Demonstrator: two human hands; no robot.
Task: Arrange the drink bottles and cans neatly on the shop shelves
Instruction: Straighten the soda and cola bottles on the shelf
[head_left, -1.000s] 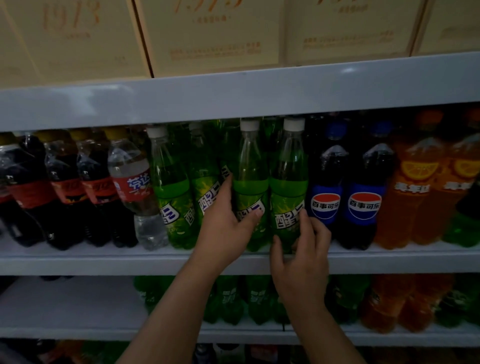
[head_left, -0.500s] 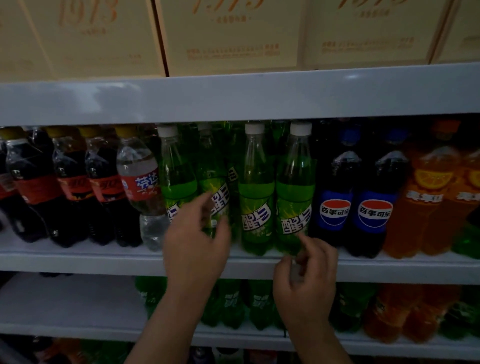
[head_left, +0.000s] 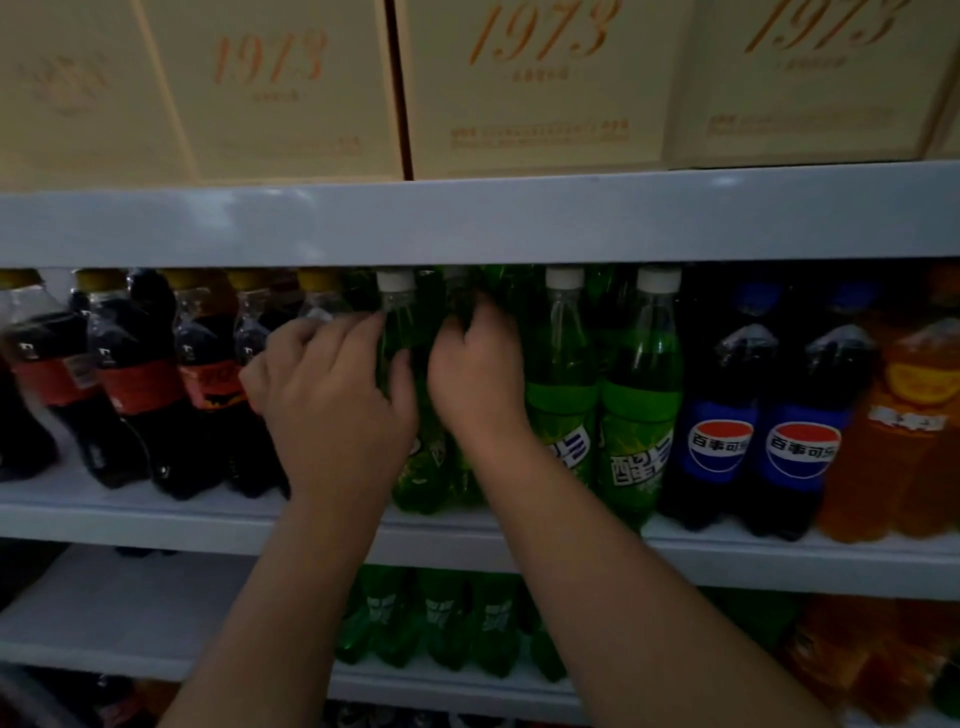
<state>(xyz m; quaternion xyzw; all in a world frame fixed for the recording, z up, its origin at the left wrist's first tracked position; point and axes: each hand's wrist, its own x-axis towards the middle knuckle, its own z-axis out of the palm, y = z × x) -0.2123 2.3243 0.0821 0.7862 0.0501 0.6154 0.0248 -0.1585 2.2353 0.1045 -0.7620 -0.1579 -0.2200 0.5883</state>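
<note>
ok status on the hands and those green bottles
Left hand grips white-capped green bottle. Right hand grips second green bottle beside it. Yellow-capped bottle tight on the left.

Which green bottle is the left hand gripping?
The leftmost white-capped green bottle: the left hand curls round its shoulder; the right hand holds the next green bottle.

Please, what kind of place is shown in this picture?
Most likely a small shop or supermarket aisle. White shelves carry neat rows of green bottles, Pepsi bottles and orange drinks, with identical boxes stacked above.
</note>
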